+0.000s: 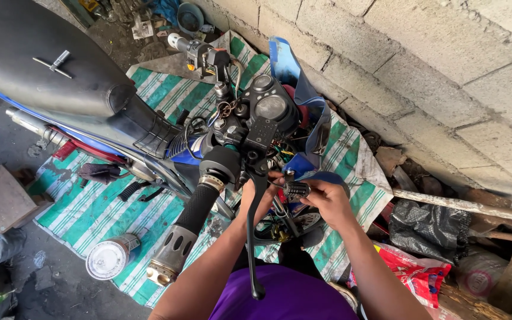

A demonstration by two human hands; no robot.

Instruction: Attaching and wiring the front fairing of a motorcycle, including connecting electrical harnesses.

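Clearly both hands are working close together just below the motorcycle's handlebar (208, 189), near the middle of the scene. The right hand (327, 204) holds a small black switch housing (296, 189) pinched between thumb and fingers, its ribbed face turned toward the camera; the fingers are curled closed around it, and it sits just left of that hand's knuckles. It is held up off the ground, probably because the coloured wires (280, 155) running from the headlamp area keep it tethered near the bar.

The left hand (256, 198) is partly hidden behind the long black lever (251, 237) that hangs down in front of it. Its fingers seem bent around something at the same spot as the housing, but whether they grip the part or only steady it cannot be told from this view.

Both forearms rise from the near edge, over a purple garment (285, 299), and converge so that the wrists nearly meet. The right wrist is cocked inward; the left forearm leans to the right.

To the left of the hands, the black rubber grip with its grey bar end (170, 258) points toward the near left. Farther off sit the round instrument gauges (268, 104) and the black seat (37, 59). A green-and-white striped tarpaulin (90, 213) lies beneath the bike, with a round tin (109, 258) resting on it at near left. A grey block wall (422, 65) runs along the right.
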